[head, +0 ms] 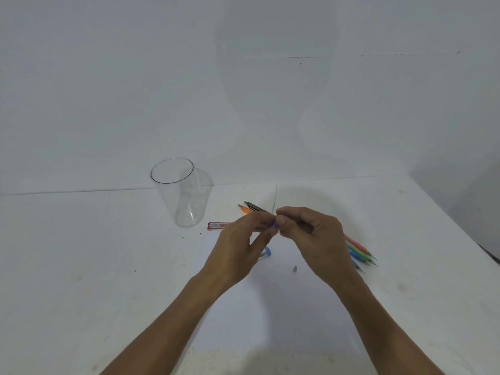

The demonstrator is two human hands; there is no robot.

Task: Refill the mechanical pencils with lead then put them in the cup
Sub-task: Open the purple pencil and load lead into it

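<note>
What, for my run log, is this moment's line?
left hand, right hand: pinching purple pencil | cup: empty, upright | other pencils: on table

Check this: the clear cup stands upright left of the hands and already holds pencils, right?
No. The head view shows the clear cup upright left of the left hand and right hand, but empty; the pencils lie on the table.

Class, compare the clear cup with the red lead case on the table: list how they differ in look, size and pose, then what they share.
The clear cup stands upright; the red lead case lies flat. The cup is see-through, the case opaque red with a pale label. The cup is far bigger than the slim case. Both rest on the white table.
</note>
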